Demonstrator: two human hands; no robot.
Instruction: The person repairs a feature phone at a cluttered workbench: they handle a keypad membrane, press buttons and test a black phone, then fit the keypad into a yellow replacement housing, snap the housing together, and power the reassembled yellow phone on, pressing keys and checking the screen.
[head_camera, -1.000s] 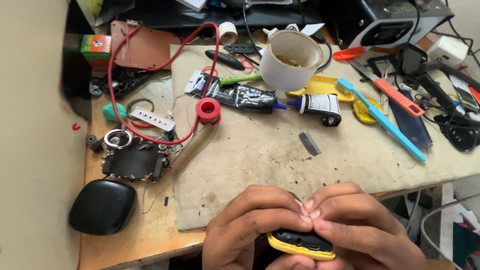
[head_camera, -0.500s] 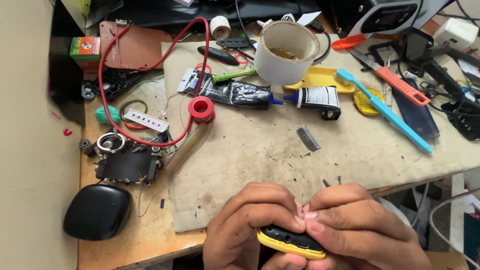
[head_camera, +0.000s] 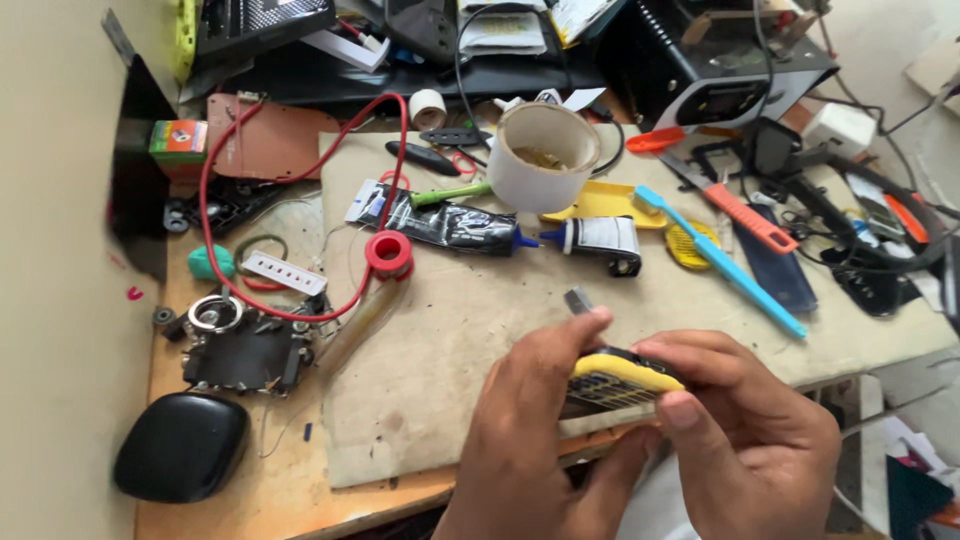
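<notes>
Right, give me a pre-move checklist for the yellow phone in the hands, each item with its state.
1. Left hand grips the yellow phone: ok.
2. Right hand grips its other end: ok.
3. Keypad side in view: ok.
4. Phone held above the mat, not resting on it: ok.
5. Blue toothbrush and glue tube lie apart from the hands: ok.
6. Phone's casing fully closed: cannot tell.

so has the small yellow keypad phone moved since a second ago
Yes: the small yellow keypad phone has risen from below the cardboard mat's near edge to over the mat, held in both hands.
</notes>
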